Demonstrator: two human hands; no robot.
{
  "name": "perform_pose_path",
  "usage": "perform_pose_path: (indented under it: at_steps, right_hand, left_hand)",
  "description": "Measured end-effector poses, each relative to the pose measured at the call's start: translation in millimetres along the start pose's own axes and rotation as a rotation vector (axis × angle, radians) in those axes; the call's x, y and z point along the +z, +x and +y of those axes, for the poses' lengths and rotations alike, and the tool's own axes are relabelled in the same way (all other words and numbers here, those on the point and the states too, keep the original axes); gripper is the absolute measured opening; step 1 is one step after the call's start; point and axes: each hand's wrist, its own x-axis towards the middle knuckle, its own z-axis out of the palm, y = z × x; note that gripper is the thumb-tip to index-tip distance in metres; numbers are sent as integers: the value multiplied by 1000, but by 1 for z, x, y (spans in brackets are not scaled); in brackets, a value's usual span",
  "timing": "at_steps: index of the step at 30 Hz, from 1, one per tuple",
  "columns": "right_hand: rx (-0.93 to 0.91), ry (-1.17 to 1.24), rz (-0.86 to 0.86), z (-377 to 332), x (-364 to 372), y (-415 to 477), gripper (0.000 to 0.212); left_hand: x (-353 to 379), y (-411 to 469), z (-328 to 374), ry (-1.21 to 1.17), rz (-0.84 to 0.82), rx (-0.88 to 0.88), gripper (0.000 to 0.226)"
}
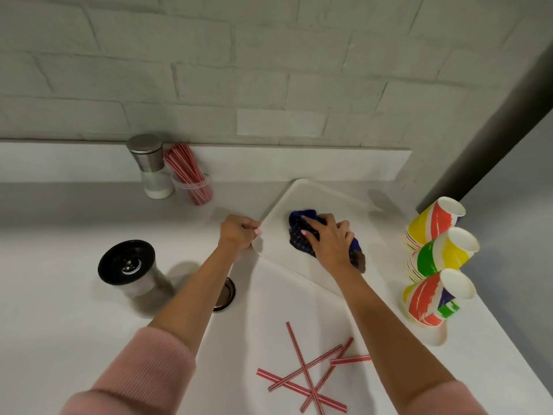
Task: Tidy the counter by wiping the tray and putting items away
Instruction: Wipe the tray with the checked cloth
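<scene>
A white tray (323, 196) lies on the white counter, turned at an angle. My left hand (238, 232) grips its left corner. My right hand (327, 238) presses down on a crumpled dark blue checked cloth (300, 224) on the tray's surface, fingers spread over it. Several red-and-white striped straws (305, 375) lie scattered on the counter near the front edge, between my forearms.
Three stacks of colourful paper cups (434, 259) lie on their sides at the right. A clear cup of striped straws (191, 181) and a salt grinder (151, 167) stand by the back ledge. A steel grinder with a black lid (128, 265) stands left; a round metal lid (224, 295) lies beside my left forearm.
</scene>
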Motion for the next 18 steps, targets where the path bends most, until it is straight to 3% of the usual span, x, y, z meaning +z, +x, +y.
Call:
perform_pose_path:
  at_steps: [4,8,13,16,18]
  right_hand:
    - [-77,33,-32,-37,8,-10,38]
    - [-219,125,-12,-11,6,-45,35]
    - [-2,119,50,55,-5,-34,34]
    - [163,106,51,50,-9,-3,34]
    - [155,98,33,30,-6,3,34]
  left_hand:
    - [0,-2,3,-31,-41,2,25]
    - [-2,-1,2,-25,-41,14,28]
    - [1,1,-2,-20,11,26,28]
    - [1,2,-3,4,26,30,26]
    - [2,3,-4,14,38,44,25]
